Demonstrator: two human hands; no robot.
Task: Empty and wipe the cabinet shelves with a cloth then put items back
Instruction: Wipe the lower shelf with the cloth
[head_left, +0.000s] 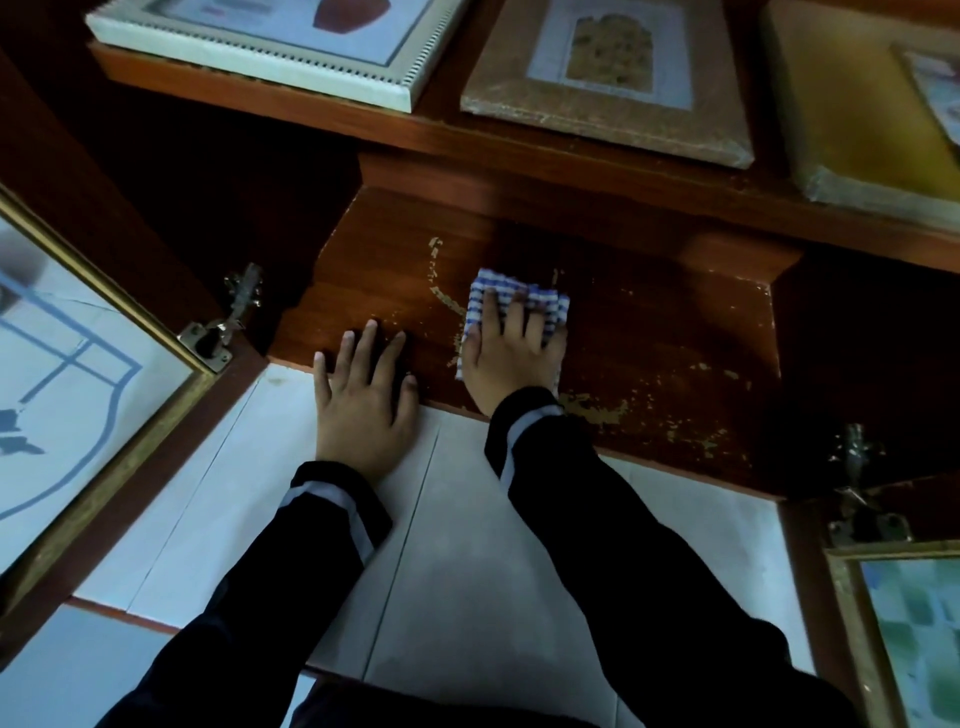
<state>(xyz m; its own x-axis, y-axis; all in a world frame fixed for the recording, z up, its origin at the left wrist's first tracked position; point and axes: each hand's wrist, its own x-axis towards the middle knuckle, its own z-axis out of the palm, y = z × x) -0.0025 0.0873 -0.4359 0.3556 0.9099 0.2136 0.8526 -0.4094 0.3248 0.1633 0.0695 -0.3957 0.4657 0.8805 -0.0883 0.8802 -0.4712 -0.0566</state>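
Note:
A blue-and-white checked cloth (511, 299) lies on the dark brown bottom shelf (649, 358) of the open cabinet. My right hand (511, 358) presses flat on the cloth, fingers spread straight over it. My left hand (363, 395) rests flat with straight fingers on the shelf's front edge, to the left of the cloth, its heel over the pale floor. The shelf surface is worn, with flaked patches of finish. Nothing else stands on this shelf.
Above, the cabinet top (519, 150) carries a white-framed picture (270, 47), a brown-framed picture (613, 73) and a yellowish frame (857, 104). Glass doors with gold frames hang open at left (88, 364) and right (904, 623). Pale floor tiles (467, 571) lie below.

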